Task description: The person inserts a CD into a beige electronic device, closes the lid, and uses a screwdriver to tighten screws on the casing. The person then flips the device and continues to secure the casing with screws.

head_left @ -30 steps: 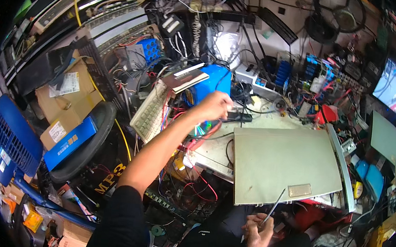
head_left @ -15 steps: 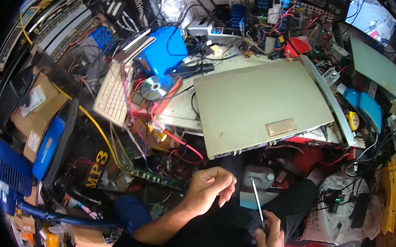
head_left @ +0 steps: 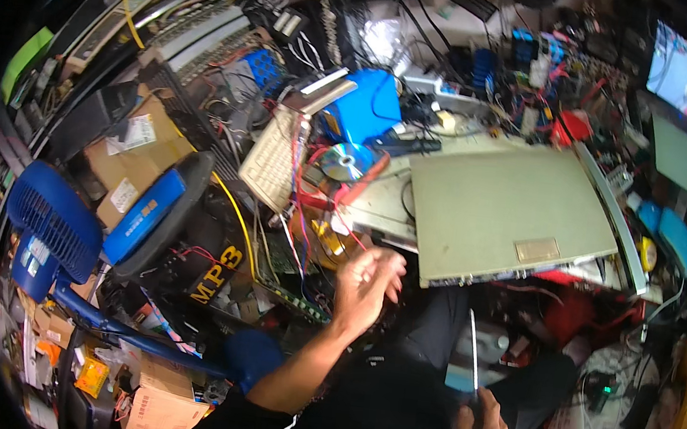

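My left hand [head_left: 366,282] hovers with fingers spread and holds nothing, just below the near left corner of a flat grey-green metal case [head_left: 503,210]. That case lies on the cluttered workbench. My right hand [head_left: 478,428] sits low at the frame's bottom, closed around the handle of a thin screwdriver [head_left: 473,350] whose shaft points up toward the case's front edge. A shiny disc [head_left: 342,162] and a cream keyboard [head_left: 274,161] lie left of the case, beyond my left hand.
A blue box [head_left: 367,108] stands behind the disc. A blue fan [head_left: 49,225] and cardboard boxes [head_left: 127,162] crowd the left. Red and yellow wires [head_left: 310,211] run across circuit boards near my left hand. A lit monitor [head_left: 683,74] is at the upper right.
My left hand pulled back from the blue box at the bench's rear to a spot near the case's front corner. The screwdriver stayed in my right hand. The view shifted.
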Demonstrator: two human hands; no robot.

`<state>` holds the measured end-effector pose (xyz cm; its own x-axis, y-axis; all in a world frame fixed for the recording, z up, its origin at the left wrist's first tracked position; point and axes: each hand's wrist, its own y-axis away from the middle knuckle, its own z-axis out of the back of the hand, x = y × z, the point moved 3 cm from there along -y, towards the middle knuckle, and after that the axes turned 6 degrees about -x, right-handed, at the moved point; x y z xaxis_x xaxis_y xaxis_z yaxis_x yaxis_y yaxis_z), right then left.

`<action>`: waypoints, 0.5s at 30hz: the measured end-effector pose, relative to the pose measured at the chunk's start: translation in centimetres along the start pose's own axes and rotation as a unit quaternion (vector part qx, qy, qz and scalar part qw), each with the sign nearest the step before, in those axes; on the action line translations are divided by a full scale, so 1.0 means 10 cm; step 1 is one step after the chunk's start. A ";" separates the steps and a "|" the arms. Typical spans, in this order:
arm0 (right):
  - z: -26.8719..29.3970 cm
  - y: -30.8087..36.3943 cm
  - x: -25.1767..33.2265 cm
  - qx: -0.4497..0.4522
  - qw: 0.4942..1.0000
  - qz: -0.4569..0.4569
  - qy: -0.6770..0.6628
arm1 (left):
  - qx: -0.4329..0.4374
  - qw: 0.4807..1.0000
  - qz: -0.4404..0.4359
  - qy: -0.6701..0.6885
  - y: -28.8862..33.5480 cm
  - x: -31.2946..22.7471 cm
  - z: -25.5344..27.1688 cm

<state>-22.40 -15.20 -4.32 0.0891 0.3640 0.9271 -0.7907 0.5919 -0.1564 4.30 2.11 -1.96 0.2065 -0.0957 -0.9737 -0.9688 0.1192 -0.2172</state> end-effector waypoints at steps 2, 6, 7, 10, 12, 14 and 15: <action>-0.02 -0.01 0.03 0.032 0.997 -0.063 0.030 | -0.070 0.937 -0.236 -0.247 -0.55 -0.13 0.22; -0.08 -0.10 0.12 0.040 0.998 -0.014 0.040 | 0.003 0.777 -0.359 -0.517 -1.48 0.11 0.23; -0.11 -0.13 0.11 0.056 0.997 -0.051 0.033 | 0.062 0.723 -0.351 -0.592 -1.62 0.23 0.17; -0.16 -0.20 0.10 0.074 0.992 -0.094 0.028 | 0.054 0.670 -0.472 -0.570 -1.79 0.34 0.14; -0.19 -0.25 0.14 0.055 0.997 -0.029 0.048 | 0.059 0.680 -0.461 -0.568 -1.84 0.37 0.16; -0.20 -0.27 0.15 0.033 0.999 0.002 0.044 | 0.078 0.674 -0.439 -0.589 -1.92 0.38 0.19; -0.20 -0.28 0.15 0.022 0.999 0.017 0.041 | 0.082 0.691 -0.436 -0.571 -1.97 0.37 0.20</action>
<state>-18.81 -14.90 -3.19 0.1094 0.4421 0.8903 -0.8196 0.5469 -0.1708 24.44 1.40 -1.41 0.7660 0.6288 0.1335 -0.3986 0.6276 -0.6687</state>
